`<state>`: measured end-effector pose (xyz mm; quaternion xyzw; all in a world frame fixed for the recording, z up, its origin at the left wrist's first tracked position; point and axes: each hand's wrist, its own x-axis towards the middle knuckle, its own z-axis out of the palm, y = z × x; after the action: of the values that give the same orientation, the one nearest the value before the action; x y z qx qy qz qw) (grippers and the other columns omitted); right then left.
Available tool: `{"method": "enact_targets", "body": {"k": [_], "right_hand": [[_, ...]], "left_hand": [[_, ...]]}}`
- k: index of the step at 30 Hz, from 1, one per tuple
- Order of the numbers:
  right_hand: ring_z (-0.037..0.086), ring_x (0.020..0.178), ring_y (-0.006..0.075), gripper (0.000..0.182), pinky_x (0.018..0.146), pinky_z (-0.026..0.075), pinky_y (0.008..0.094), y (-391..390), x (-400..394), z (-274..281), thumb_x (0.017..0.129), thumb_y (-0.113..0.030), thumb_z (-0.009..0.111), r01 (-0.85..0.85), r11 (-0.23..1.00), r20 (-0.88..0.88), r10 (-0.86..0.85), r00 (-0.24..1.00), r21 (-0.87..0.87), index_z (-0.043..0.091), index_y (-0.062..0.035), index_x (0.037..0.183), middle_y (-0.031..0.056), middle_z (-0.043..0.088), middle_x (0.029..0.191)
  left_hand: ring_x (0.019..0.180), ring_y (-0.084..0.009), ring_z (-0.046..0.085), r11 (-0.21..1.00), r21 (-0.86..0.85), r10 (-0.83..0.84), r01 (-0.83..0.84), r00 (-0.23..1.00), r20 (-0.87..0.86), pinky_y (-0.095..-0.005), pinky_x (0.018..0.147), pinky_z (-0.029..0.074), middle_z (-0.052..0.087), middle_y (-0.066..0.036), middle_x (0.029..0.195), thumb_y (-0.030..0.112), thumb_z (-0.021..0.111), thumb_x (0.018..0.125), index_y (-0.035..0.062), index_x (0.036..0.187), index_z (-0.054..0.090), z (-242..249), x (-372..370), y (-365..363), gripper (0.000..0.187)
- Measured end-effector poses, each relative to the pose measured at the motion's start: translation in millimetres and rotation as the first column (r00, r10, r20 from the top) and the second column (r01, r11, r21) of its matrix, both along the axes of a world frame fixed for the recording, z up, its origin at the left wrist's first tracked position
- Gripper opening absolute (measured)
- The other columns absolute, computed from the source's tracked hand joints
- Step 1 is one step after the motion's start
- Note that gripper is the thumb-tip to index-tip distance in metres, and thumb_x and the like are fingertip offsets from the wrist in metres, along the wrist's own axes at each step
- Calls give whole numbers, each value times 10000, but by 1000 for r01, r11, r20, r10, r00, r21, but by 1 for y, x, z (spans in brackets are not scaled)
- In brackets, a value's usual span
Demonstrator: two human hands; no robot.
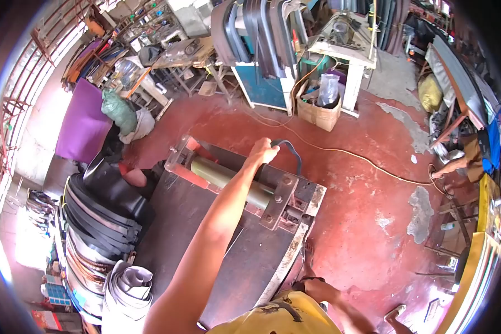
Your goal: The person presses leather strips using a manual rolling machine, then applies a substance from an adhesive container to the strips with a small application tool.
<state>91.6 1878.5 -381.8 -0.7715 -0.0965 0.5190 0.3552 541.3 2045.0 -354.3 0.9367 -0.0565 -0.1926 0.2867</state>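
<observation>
My left hand [263,151] reaches over the roller machine [222,178] and is closed on a dark strip [290,151], which curves down beyond the far edge. The machine has a pale green metal roller in a red and rusty frame, fixed on a dark tabletop [183,228]. My right hand [319,290] is low beside the table's right edge, with its fingers curled at a dark object. What that object is, I cannot make out.
Black and grey sheets [100,217] and a grey roll [129,284] lie at the left. A cardboard box [319,114] and a blue cabinet [264,86] stand beyond the machine. A cable [350,154] crosses the red floor. Another person's limb [451,166] shows at right.
</observation>
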Motion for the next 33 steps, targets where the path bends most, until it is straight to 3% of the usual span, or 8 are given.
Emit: {"method": "enact_targets", "body": {"k": [5,8,15,19,21,27,31,33], "right_hand": [[665,745,370,349,670,508,503,-65,101,206,761,-213,583,-11,942,460,174,871,-335,625,-95,1087,203,663,753],[666,742,354,316,635,514,476,-138,199,180,679,-148,624,236,870,701,159,695,-432,667,-92,986,190,662,751],[669,910,341,419,817,507,467,-163,240,-266,765,-258,644,465,835,719,-126,684,-296,652,-244,1184,92,705,987],[661,953,338,394,808,526,464,-47,79,-367,723,-366,721,472,857,415,-359,836,-209,689,-139,1045,150,696,960],[650,968,354,565,807,522,459,-16,38,-179,671,-462,769,471,844,460,-323,827,-255,653,-68,1060,159,678,1021],[646,1017,314,830,869,502,437,-15,47,-63,769,-465,741,-117,961,427,0,904,250,378,-44,1385,227,631,1135],[608,1100,314,603,981,440,478,101,69,64,962,-455,498,572,684,-448,-380,809,453,381,-78,1418,188,592,1258],[533,1195,364,546,982,453,460,161,62,98,997,-465,389,760,291,-773,-95,628,581,427,-80,1383,240,476,1376]], "left_hand": [[1040,-389,611,996,-70,-24,53,930,367,-462,872,486,645,-267,1027,298,615,864,-6,1013,639,43,6,-13,339],[1011,-393,618,971,-236,79,37,882,464,-465,873,480,658,-255,983,266,621,868,16,1086,631,66,10,-16,332],[990,-290,628,904,-403,166,139,757,632,-359,884,476,653,-174,1046,193,647,887,21,1151,611,204,-50,12,318],[916,-230,636,892,-424,214,155,682,700,-329,828,476,666,-138,987,167,710,850,23,1124,648,268,-166,90,316],[861,-214,627,937,-339,219,81,621,753,-321,790,477,663,-122,924,176,738,833,14,1089,668,274,-234,140,311],[760,-301,607,949,-123,308,-291,771,557,-387,672,483,618,-134,877,273,734,820,55,1142,657,268,-456,252,397],[850,-340,626,881,-185,466,-436,728,503,-416,729,498,619,-144,946,318,697,846,72,1171,642,244,-588,280,412],[844,-333,628,857,-206,510,-473,715,479,-412,729,501,619,-134,938,331,692,851,90,1180,643,237,-650,288,410]]}}
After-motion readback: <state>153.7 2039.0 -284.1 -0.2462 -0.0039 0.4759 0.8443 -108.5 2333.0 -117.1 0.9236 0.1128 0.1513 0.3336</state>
